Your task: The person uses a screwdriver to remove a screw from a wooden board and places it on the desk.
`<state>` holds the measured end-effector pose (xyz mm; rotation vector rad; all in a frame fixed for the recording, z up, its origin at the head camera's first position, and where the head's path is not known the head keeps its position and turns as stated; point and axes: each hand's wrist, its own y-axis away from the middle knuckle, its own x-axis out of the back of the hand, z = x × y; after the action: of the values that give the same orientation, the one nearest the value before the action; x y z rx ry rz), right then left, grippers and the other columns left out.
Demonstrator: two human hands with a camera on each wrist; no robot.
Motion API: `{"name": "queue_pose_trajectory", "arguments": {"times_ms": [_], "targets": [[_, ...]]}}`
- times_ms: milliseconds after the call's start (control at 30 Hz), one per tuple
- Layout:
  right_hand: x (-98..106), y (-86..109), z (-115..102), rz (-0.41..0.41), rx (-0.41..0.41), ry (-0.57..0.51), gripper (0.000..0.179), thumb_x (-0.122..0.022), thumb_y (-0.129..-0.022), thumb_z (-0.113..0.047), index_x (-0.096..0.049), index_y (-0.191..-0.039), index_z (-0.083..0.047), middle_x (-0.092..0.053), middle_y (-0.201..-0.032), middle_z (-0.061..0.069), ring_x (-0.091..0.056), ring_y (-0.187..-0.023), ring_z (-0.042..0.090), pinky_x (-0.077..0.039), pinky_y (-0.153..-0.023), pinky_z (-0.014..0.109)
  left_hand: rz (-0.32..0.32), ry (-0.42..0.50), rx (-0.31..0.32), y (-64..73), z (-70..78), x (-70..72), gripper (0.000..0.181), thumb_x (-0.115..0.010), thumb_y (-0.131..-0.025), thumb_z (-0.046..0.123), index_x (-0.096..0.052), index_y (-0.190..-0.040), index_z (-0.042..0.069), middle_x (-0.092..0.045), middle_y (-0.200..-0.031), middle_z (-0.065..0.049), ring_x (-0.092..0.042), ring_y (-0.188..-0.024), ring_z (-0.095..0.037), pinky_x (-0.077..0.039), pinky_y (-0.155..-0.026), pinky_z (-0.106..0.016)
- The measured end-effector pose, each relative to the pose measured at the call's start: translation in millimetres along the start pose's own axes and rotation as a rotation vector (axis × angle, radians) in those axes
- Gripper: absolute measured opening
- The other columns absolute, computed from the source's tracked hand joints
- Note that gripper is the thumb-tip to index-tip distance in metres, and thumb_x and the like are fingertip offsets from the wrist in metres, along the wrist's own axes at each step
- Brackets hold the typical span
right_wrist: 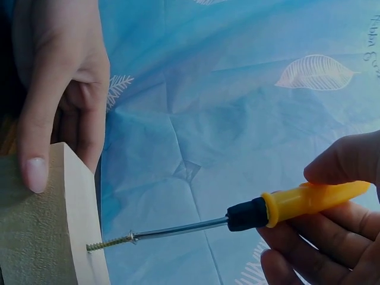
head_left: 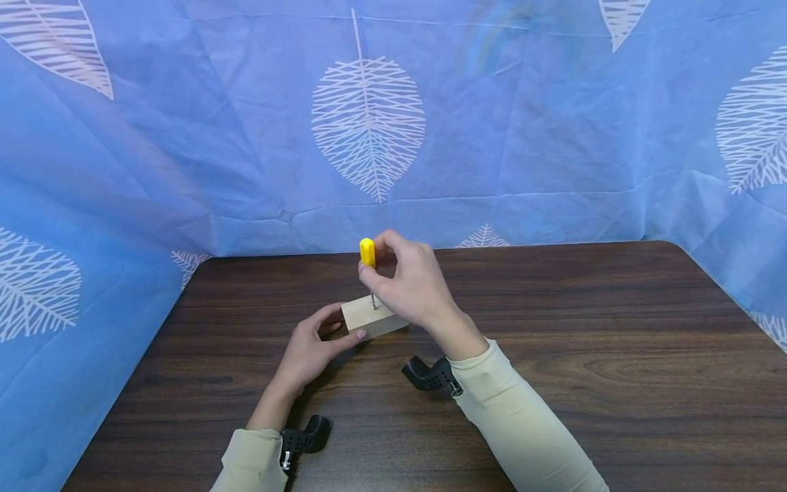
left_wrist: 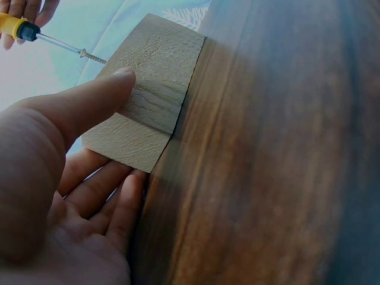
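Note:
A pale wooden block point(head_left: 376, 326) lies on the table, held at its left end by my left hand point(head_left: 312, 350). The thumb presses the near face, and the other fingers are around the end and far side. My right hand point(head_left: 417, 281) grips the yellow handle of a screwdriver point(right_wrist: 291, 205) with a black collar and metal shaft. The screwdriver stands nearly upright over the block, its tip at the head of a screw point(right_wrist: 113, 242). That screw's point is in the block's top face, while much of its thread shows above the wood.
The dark wood-grain table point(head_left: 584, 342) extends to both sides. Behind and to the left hangs a blue cloth point(head_left: 258, 123) with white leaf prints. Black wrist-worn devices point(head_left: 307, 435) sit beside both cuffs, low over the table.

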<state>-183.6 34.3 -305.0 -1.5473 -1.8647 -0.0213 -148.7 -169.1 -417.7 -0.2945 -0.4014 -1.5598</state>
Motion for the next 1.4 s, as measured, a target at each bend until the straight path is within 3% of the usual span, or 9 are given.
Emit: {"name": "queue_pose_trajectory", "arguments": {"times_ms": [167, 367, 567, 767, 1067, 1400], "targets": [[-1.4, 0.1, 1.3, 0.006, 0.020, -0.006, 0.013, -0.075, -0.098, -0.021, -0.074, -0.108, -0.012, -0.081, -0.100, 0.001, -0.077, -0.096, 0.017, -0.061, -0.090, 0.041, 0.000, 0.003, -0.002, -0.2, -1.0, 0.3, 0.059, -0.088, -0.092, 0.034, -0.066, -0.146, 0.024, -0.068, -0.146, -0.009, -0.063, -0.138, -0.035, -0.051, -0.115, -0.059], [-3.9, -0.8, 3.4, 0.049, 0.064, -0.013, 0.016, -0.079, -0.099, -0.031, -0.076, -0.102, -0.016, -0.078, -0.093, -0.004, -0.072, -0.086, 0.010, -0.060, -0.079, 0.033, 0.001, 0.006, -0.015, -0.4, -1.3, -0.2, 0.058, -0.088, -0.092, 0.032, -0.066, -0.145, 0.023, -0.068, -0.145, -0.009, -0.064, -0.137, -0.034, -0.052, -0.115, -0.058], [-3.3, -0.6, 5.5, 0.100, 0.108, -0.031, 0.013, -0.084, -0.095, -0.023, -0.079, -0.103, -0.013, -0.074, -0.095, -0.001, -0.070, -0.082, 0.011, -0.060, -0.075, 0.030, -0.003, 0.013, -0.027, -0.1, -0.6, -0.5, 0.058, -0.088, -0.093, 0.031, -0.066, -0.146, 0.023, -0.069, -0.144, -0.008, -0.065, -0.136, -0.034, -0.053, -0.113, -0.057], [-3.0, -1.2, 5.4, 0.086, 0.084, -0.073, 0.024, -0.083, -0.095, -0.017, -0.074, -0.115, -0.010, -0.078, -0.097, 0.002, -0.073, -0.083, 0.012, -0.064, -0.079, 0.030, -0.007, 0.014, -0.018, 0.3, -0.3, 0.2, 0.058, -0.088, -0.093, 0.032, -0.066, -0.146, 0.023, -0.068, -0.144, -0.009, -0.064, -0.137, -0.034, -0.053, -0.113, -0.057], [-3.7, -1.5, 4.3, 0.092, 0.106, -0.090, 0.020, -0.083, -0.094, -0.015, -0.072, -0.110, -0.010, -0.081, -0.095, 0.002, -0.075, -0.083, 0.012, -0.064, -0.080, 0.033, 0.000, 0.012, -0.010, 0.3, -0.9, 0.8, 0.059, -0.088, -0.092, 0.032, -0.066, -0.146, 0.024, -0.068, -0.145, -0.009, -0.064, -0.137, -0.035, -0.053, -0.113, -0.057], [-4.4, -1.8, 3.8, 0.083, 0.112, -0.058, 0.022, -0.077, -0.097, -0.011, -0.074, -0.119, -0.007, -0.082, -0.101, 0.007, -0.078, -0.087, 0.018, -0.065, -0.083, 0.036, 0.001, 0.010, -0.001, 0.7, -0.4, 0.5, 0.059, -0.088, -0.092, 0.032, -0.065, -0.147, 0.024, -0.068, -0.145, -0.009, -0.064, -0.137, -0.035, -0.054, -0.112, -0.057]]}}
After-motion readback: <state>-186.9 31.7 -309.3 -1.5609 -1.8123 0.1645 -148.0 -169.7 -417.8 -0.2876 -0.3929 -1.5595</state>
